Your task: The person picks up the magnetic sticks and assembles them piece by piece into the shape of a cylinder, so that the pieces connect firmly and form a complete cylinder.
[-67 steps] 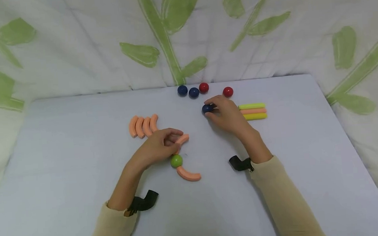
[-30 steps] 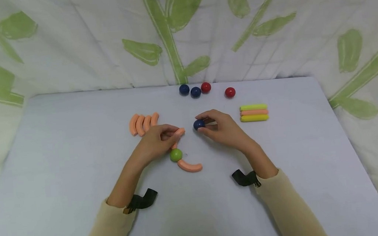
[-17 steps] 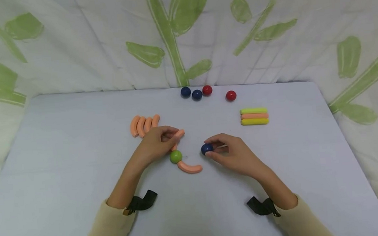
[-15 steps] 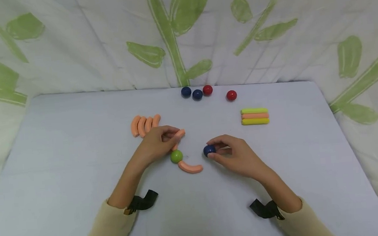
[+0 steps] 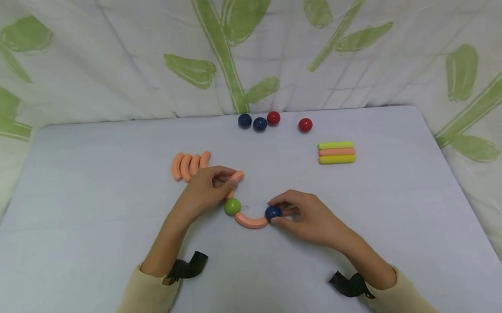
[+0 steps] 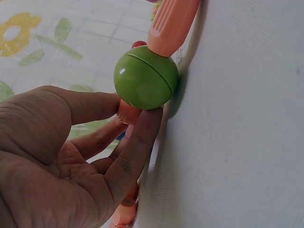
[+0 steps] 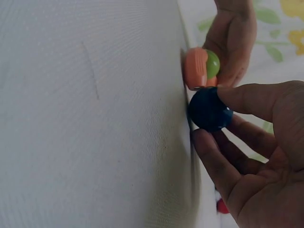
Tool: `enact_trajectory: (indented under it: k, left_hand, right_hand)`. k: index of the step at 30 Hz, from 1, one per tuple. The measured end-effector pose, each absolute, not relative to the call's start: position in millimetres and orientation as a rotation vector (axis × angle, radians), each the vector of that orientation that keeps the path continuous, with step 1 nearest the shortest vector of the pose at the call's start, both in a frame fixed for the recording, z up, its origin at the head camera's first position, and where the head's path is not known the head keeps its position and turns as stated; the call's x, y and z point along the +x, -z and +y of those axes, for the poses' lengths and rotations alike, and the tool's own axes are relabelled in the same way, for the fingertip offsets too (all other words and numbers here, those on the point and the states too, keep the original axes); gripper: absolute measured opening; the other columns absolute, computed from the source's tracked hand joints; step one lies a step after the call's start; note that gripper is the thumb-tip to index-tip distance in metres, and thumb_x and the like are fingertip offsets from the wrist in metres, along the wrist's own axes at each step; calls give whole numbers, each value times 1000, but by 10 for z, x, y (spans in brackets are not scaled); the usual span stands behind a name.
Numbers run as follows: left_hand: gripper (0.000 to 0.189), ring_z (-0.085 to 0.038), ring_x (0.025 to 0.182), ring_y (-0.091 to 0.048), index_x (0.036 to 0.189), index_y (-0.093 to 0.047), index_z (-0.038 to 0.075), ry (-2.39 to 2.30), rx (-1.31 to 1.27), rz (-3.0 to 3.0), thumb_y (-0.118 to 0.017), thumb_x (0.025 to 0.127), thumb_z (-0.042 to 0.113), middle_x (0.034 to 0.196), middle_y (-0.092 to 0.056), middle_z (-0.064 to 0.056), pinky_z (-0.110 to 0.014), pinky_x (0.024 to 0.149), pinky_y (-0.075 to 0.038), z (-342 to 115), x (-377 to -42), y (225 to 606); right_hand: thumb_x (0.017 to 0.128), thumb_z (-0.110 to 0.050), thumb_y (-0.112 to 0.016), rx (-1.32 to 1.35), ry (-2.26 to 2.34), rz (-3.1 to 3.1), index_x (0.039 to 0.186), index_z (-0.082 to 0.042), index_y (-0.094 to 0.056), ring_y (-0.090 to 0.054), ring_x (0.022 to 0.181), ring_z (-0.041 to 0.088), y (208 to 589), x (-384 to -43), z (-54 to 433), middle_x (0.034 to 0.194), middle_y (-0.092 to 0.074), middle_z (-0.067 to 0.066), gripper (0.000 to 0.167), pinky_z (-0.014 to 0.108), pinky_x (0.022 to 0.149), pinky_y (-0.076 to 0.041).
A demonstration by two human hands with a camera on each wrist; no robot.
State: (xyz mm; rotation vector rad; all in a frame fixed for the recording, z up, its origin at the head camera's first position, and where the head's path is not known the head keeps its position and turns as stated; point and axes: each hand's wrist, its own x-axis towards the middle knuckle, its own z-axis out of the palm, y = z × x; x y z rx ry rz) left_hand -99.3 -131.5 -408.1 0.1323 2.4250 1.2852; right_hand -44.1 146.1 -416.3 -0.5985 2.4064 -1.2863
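Note:
My left hand (image 5: 202, 192) pinches a curved orange piece (image 5: 237, 175) between thumb and fingers. One end of it meets a green ball (image 5: 233, 206), and a second curved orange piece (image 5: 250, 222) extends from the ball's other side toward the right. In my right hand (image 5: 313, 220), thumb and fingertips grip a dark blue ball (image 5: 272, 213), right at the free end of that second piece. The right wrist view shows the blue ball (image 7: 209, 110) low over the table beside the orange end. The left wrist view has the green ball (image 6: 145, 78) just above the left fingertips.
Several curved orange pieces (image 5: 185, 166) lie side by side behind the left hand. Two blue balls (image 5: 244, 120) and two red balls (image 5: 305, 125) sit near the table's back edge. Three straight sticks (image 5: 337, 152), two yellowish and one orange, lie at the right on the white table (image 5: 104, 197).
My right hand has brought the blue ball from the back of the table forward and left, up to the second orange piece's end. The left hand keeps its hold almost in place.

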Motion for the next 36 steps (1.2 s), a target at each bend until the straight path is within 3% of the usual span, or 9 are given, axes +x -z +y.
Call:
enact_trajectory:
  k: [19,36]
  left_hand:
    - [38,-19,98,-71,135,-70,9,-1319,188,2401,-68,105,32,109,-78,-9,-30,82,-56,-1319,-966,4080]
    - [38,-18,96,-71,134,-72,10,-1314,217,2407,-68,104,33,106,-78,-8,-30,80,-56,-1304,-983,4080]
  right_hand:
    - [99,-10,-75,-594,1356,2378,129,-10,-70,-73,117,22,4196,-464,1488,128,-73,8,31,33,98,-61]
    - [99,-8,-74,-605,1371,2405,130,-9,-70,-73,115,21,4222,-488,1506,127,-73,8,32,32,98,-61]
